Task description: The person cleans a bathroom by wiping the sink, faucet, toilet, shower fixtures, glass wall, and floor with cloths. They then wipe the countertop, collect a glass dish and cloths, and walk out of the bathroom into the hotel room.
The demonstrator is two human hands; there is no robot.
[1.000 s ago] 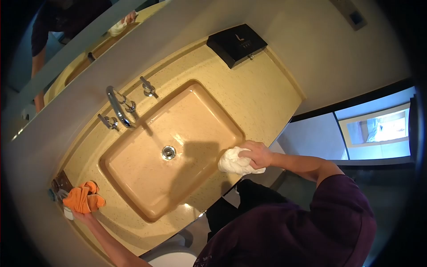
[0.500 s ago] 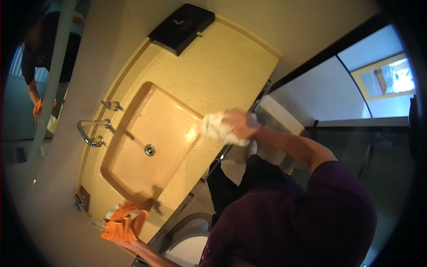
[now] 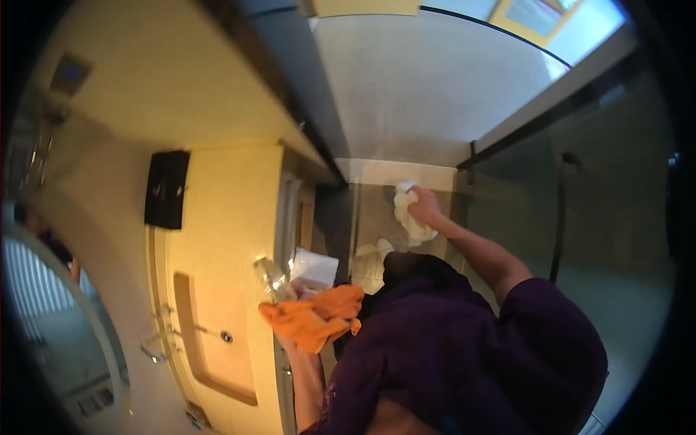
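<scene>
My right hand (image 3: 426, 207) is closed on a bunched white cloth (image 3: 403, 206), which hangs over the floor beyond the end of the counter. Beside the counter's front edge, my left hand (image 3: 296, 288) is closed, with an orange cloth (image 3: 315, 317) draped over it and the wrist. A clear glass (image 3: 271, 276) shows at the fingers of that hand. Just past them is a white box-like object (image 3: 316, 267); whether the hand holds it too I cannot tell. The orange cloth hides most of the left fingers.
On the left runs a pale counter (image 3: 225, 210) with a sunken basin (image 3: 233, 366) and a chrome faucet (image 3: 154, 351). A black box (image 3: 167, 190) lies at the counter's back edge. Dark glass panels (image 3: 522, 188) stand to the right; a mirror (image 3: 51, 312) is at far left.
My view has turned away from the basin toward the doorway. The right hand carried the white cloth off the counter's edge. My left hand, with orange cloth and glass, left the basin's corner.
</scene>
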